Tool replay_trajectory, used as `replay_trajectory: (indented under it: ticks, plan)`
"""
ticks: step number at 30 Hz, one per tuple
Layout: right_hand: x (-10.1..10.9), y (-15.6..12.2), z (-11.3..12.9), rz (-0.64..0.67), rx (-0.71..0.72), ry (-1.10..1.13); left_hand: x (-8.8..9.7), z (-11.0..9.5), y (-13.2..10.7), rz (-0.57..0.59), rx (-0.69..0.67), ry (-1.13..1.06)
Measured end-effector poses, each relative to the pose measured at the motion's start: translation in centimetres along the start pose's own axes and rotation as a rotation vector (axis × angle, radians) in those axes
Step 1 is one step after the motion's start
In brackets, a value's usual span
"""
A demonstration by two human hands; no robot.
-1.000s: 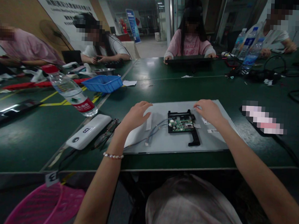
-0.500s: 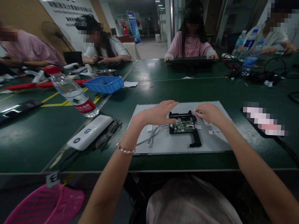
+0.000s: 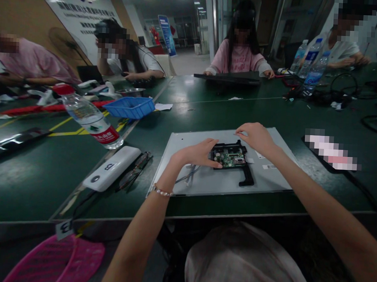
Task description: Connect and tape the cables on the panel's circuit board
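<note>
A green circuit board (image 3: 233, 160) sits in a black plastic bracket (image 3: 246, 175) on a flat grey panel (image 3: 268, 181) before me. My left hand (image 3: 199, 153) reaches round the bracket's left end, thumb at the near edge and fingers at the far one. Thin grey cables (image 3: 190, 174) run out below that hand. My right hand (image 3: 255, 135) is above the bracket's far side, fingertips pinched together; whatever they hold is too small to name. White labels (image 3: 268, 166) are on the panel right of the board.
Left of the panel are eyeglasses (image 3: 135, 170), a white power bank (image 3: 113, 167), a water bottle (image 3: 91, 121) and a blue tray (image 3: 130, 107). To the right lies a phone (image 3: 330, 152) with a cable. Several people sit around the green table (image 3: 190, 107); a pink basket (image 3: 56, 260) stands below.
My right hand has moved left and away from me, over the bracket's far side. My left hand has drawn its fingers in around the bracket's left end. Across the table, a person's dark panel has shifted left.
</note>
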State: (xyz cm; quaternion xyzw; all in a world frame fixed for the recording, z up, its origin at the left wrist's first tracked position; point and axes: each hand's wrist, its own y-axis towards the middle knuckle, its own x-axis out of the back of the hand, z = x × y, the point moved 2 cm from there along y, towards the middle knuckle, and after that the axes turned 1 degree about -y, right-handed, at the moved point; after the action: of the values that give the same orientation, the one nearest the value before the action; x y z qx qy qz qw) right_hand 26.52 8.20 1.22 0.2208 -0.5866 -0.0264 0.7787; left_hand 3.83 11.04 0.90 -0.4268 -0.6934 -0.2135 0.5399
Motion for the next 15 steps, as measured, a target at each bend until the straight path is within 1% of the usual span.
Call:
replay_trajectory:
  ticks: [3, 6, 10, 15]
  plan:
    - [-0.8, 1.3, 1.2, 0.035, 0.036, 0.028, 0.0, 0.0, 0.2, -0.006, -0.011, 0.005]
    - [-2.2, 2.0, 2.0, 0.082, 0.048, 0.043, 0.0, 0.0, 0.2, -0.002, 0.001, 0.006]
    - [-3.8, 2.1, 2.7, 0.120, 0.059, 0.060, -0.1, 0.0, 0.1, -0.023, 0.000, 0.014]
    - [-4.3, 1.6, 2.9, 0.140, 0.111, 0.070, -0.2, 0.1, 0.1, -0.036, -0.029, 0.012]
